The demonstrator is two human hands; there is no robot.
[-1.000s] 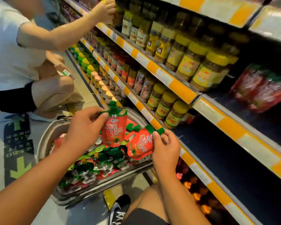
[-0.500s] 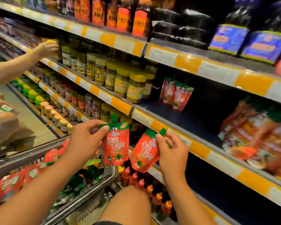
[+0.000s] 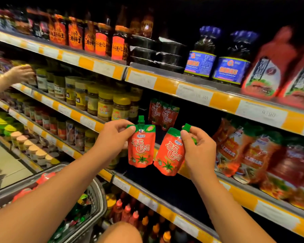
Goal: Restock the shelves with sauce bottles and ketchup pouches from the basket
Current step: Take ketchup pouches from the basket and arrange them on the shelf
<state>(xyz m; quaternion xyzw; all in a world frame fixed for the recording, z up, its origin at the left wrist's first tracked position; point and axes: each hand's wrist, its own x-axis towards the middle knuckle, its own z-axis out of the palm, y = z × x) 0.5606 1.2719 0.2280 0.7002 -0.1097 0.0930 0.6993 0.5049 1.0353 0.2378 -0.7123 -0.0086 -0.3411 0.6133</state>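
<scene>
Left hand (image 3: 112, 137) pinching one ketchup pouch (image 3: 141, 148) by its top, right hand (image 3: 198, 151) pinching another pouch (image 3: 170, 155), near shelf front edge (image 3: 165, 195).

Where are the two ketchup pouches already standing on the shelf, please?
In the head view, the two shelved pouches stand centre frame at the back of the dark shelf, right of the yellow-lidded jars, above the pouches in the hands.

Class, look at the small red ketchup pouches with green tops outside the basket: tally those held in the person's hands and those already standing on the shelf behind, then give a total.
Held, one in the left hand and one in the right hand: 2 (left pouch, right pouch)
Standing on the shelf behind: 2 (shelf pouches)
Total: 4
</scene>
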